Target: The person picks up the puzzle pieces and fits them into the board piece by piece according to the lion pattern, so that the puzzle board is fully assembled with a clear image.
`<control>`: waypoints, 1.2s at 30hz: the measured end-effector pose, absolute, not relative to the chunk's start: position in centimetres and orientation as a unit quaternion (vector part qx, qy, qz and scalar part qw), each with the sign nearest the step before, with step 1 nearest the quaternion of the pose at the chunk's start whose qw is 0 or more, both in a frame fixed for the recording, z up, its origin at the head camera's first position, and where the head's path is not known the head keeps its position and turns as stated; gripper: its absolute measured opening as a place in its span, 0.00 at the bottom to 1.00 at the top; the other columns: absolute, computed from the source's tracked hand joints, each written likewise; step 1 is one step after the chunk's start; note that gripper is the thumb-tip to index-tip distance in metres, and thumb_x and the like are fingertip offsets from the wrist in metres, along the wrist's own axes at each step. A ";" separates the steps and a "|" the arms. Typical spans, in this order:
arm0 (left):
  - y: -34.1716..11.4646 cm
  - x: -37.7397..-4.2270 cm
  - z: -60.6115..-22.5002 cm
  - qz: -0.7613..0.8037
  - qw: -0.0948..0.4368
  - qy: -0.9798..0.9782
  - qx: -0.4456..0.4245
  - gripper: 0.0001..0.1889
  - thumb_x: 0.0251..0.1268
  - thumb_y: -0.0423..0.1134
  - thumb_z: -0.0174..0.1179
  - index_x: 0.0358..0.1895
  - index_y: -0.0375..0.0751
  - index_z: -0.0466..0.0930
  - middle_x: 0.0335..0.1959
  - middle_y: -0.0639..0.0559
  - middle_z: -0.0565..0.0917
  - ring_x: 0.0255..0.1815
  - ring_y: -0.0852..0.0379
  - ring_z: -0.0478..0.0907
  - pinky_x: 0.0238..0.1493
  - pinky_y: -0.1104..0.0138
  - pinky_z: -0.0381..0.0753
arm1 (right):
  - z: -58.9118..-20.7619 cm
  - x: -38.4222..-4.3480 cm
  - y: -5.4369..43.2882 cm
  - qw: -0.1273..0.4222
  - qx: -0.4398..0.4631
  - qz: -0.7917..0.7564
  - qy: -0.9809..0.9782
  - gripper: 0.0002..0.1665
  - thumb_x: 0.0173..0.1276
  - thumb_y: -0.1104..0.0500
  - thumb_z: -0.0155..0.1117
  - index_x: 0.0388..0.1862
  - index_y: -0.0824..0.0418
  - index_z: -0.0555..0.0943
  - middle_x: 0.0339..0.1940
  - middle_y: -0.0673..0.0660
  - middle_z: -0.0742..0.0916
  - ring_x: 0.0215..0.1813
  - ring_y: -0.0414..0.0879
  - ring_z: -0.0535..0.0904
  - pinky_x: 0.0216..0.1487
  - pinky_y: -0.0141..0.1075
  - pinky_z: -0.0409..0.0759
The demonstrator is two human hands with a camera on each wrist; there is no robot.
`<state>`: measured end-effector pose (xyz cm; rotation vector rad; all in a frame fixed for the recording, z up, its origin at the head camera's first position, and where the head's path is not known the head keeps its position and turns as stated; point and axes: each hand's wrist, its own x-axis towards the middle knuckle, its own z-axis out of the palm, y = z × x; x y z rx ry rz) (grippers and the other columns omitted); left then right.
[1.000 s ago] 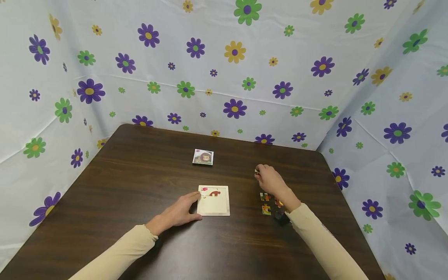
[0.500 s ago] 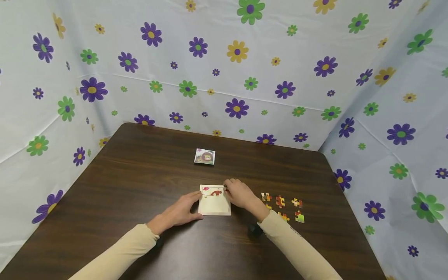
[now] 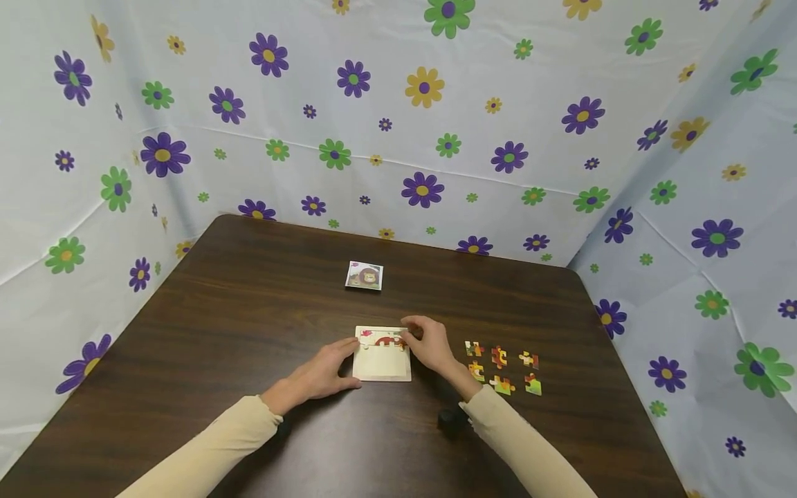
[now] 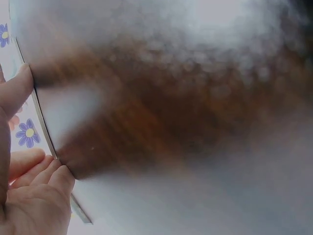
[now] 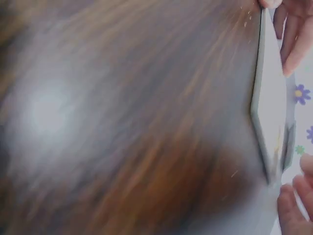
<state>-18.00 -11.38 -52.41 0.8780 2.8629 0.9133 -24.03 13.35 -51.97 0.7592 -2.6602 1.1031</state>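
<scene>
The puzzle tray [image 3: 381, 365] lies on the table [image 3: 286, 297], a row of pieces [image 3: 387, 341] along its twelve o'clock side. The left hand [image 3: 316, 372] touches its nine o'clock edge, thumb and fingers spread apart; the right hand [image 3: 431, 344] is at its one-to-two o'clock corner, thumb and forefinger apart. Six loose pieces [image 3: 503, 387] lie at three o'clock, the lion card [image 3: 364, 276] near twelve.

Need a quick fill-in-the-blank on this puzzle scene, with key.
1. The left hand touches the puzzle tray's ____ edge.
2. The right hand is at the tray's far ____ corner.
3. The maned animal on the picture card is a ____.
4. Loose puzzle pieces visible on the table number ____.
Missing words: left; right; lion; six.
</scene>
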 end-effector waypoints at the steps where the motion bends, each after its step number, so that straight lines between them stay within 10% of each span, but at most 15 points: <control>1: -11.4 -18.0 -52.4 0.293 0.005 0.914 0.280 0.37 0.51 0.42 0.73 0.61 0.21 0.70 0.61 0.30 0.72 0.62 0.37 0.70 0.60 0.50 0.71 | -52.2 -24.0 13.5 0.086 0.255 0.374 -0.887 0.14 0.61 0.66 0.68 0.46 0.67 0.84 0.39 0.59 0.87 0.38 0.50 0.83 0.38 0.42 0.83; 11: -11.5 -18.1 -52.1 0.292 0.005 0.913 0.284 0.36 0.51 0.41 0.73 0.60 0.22 0.70 0.61 0.30 0.72 0.62 0.37 0.71 0.60 0.50 0.71 | -53.5 -24.0 14.1 0.097 0.270 0.337 -0.897 0.12 0.61 0.61 0.70 0.45 0.60 0.87 0.44 0.56 0.87 0.50 0.52 0.82 0.51 0.48 0.79; 36: -11.3 -18.0 -52.0 0.287 -0.002 0.913 0.291 0.36 0.50 0.42 0.73 0.59 0.22 0.71 0.60 0.30 0.73 0.61 0.37 0.72 0.60 0.50 0.71 | -54.5 -24.0 14.4 0.129 0.302 0.392 -0.859 0.14 0.58 0.63 0.72 0.44 0.63 0.85 0.40 0.56 0.88 0.45 0.51 0.81 0.43 0.45 0.80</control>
